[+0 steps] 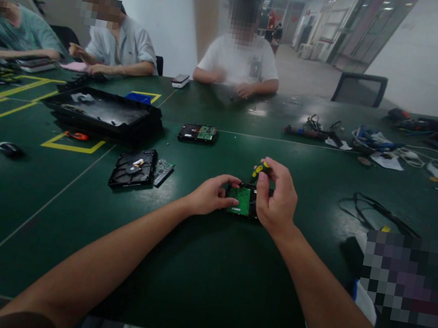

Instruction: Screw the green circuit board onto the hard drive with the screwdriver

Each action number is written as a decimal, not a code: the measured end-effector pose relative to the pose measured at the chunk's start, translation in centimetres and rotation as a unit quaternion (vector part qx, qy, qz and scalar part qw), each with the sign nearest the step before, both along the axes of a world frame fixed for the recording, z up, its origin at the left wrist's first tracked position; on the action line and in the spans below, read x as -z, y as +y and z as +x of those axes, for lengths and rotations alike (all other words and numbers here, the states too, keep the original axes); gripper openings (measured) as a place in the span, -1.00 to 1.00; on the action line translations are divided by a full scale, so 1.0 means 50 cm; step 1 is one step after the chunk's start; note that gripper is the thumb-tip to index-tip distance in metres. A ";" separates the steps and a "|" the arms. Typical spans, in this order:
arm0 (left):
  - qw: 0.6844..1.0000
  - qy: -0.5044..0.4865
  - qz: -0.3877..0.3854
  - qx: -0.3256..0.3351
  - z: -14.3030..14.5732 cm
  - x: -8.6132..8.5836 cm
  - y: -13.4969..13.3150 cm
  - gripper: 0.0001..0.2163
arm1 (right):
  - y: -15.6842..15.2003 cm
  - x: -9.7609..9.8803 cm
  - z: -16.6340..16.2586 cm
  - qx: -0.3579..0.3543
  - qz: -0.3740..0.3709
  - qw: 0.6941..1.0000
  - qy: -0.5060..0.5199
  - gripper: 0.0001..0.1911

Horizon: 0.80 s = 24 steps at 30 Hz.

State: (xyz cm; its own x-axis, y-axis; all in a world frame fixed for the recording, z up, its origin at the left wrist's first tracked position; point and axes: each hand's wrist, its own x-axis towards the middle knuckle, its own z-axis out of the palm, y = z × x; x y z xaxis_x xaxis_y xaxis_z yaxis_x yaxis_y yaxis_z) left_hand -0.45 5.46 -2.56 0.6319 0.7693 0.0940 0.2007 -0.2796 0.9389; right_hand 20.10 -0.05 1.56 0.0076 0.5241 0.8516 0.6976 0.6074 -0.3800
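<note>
A small hard drive (243, 200) with a green circuit board facing up lies on the dark green table (199, 274) in front of me. My left hand (210, 195) grips its left edge, fingers curled over the top. My right hand (277, 197) is closed round a small screwdriver with a yellow and black handle (259, 169), held upright over the drive's right side. The screwdriver's tip is hidden behind my fingers.
Another opened drive (134, 168) and a loose board (163, 170) lie to the left, a third drive (198, 133) farther back. A black tray (101, 112) sits at left. Cables (379, 215) and tools (313, 130) lie at right. Three people sit across the table.
</note>
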 end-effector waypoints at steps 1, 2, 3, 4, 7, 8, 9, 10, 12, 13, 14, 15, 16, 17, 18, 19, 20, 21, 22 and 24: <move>1.000 0.001 -0.001 0.000 0.000 -0.001 0.000 -0.47 | 0.000 0.001 0.000 0.000 -0.004 1.000 0.003 -0.55; 1.000 0.002 -0.001 0.000 0.000 -0.001 0.000 -0.47 | 0.000 0.000 0.000 0.001 -0.005 1.000 0.002 -0.55; 1.000 0.003 0.000 0.001 0.000 -0.002 0.000 -0.47 | -0.001 -0.001 0.000 0.004 -0.003 1.000 0.000 -0.56; 1.000 0.004 0.002 0.001 0.000 -0.001 0.000 -0.47 | -0.001 -0.003 -0.001 0.006 0.002 1.000 -0.004 -0.57; 1.000 0.008 0.005 0.001 -0.001 0.001 0.002 -0.47 | -0.003 -0.009 -0.002 0.013 0.017 1.000 -0.014 -0.57; 1.000 0.007 0.005 0.002 -0.001 0.002 0.003 -0.47 | -0.003 -0.010 -0.002 0.011 0.017 1.000 -0.014 -0.56; 1.000 0.004 0.003 0.003 -0.001 0.002 0.003 -0.47 | -0.003 -0.009 -0.002 0.007 0.013 1.000 -0.012 -0.54; 1.000 0.001 0.001 0.003 -0.001 0.003 0.003 -0.47 | -0.003 -0.008 -0.002 0.002 0.006 1.000 -0.009 -0.53; 1.000 -0.004 -0.003 0.003 -0.001 0.002 0.002 -0.47 | -0.003 -0.004 -0.002 -0.007 -0.014 1.000 0.000 -0.52; 1.000 -0.004 -0.004 0.002 -0.001 0.001 0.001 -0.47 | -0.003 -0.002 -0.002 -0.009 -0.023 1.000 0.003 -0.52; 1.000 -0.003 -0.003 0.001 -0.001 0.000 0.001 -0.47 | -0.003 0.000 -0.002 -0.006 -0.030 1.000 0.005 -0.51; 1.000 0.000 -0.002 0.001 -0.001 -0.001 0.000 -0.47 | -0.003 0.000 -0.002 -0.002 -0.033 0.999 0.004 -0.51; 1.000 0.002 -0.001 0.002 -0.001 -0.002 0.000 -0.47 | -0.003 0.000 -0.002 0.002 -0.031 1.000 0.001 -0.51; 1.000 0.004 0.000 0.003 -0.001 -0.003 -0.001 -0.47 | -0.003 -0.002 -0.002 0.005 -0.025 1.000 -0.003 -0.51; 1.000 0.004 0.000 0.005 -0.001 -0.004 -0.001 -0.47 | -0.003 -0.003 -0.002 0.007 -0.016 1.000 -0.007 -0.52; 1.000 0.003 0.001 0.006 -0.001 -0.004 -0.001 -0.47 | -0.003 -0.005 -0.002 0.007 -0.007 1.000 -0.011 -0.52; 1.000 0.002 0.002 0.006 -0.001 -0.003 0.000 -0.46 | -0.004 -0.006 -0.002 0.004 -0.001 1.000 -0.014 -0.52; 1.000 0.002 0.004 0.006 -0.001 -0.002 0.000 -0.46 | -0.003 -0.007 -0.002 0.000 0.003 1.000 -0.016 -0.52; 1.000 0.001 0.005 0.005 -0.001 -0.001 0.001 -0.46 | -0.003 -0.007 -0.002 -0.005 0.003 1.000 -0.015 -0.51; 1.000 -0.003 0.005 0.003 0.000 0.001 0.001 -0.46 | -0.003 -0.004 -0.002 -0.018 -0.008 1.000 -0.008 -0.50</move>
State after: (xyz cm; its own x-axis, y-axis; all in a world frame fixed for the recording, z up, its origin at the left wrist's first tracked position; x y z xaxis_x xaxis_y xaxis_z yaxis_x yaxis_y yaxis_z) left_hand -0.46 5.53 -2.59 0.6362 0.7643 0.1054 0.1941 -0.2908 0.9369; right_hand 20.01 -0.18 1.74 -0.0246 0.5377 0.8428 0.6820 0.6254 -0.3791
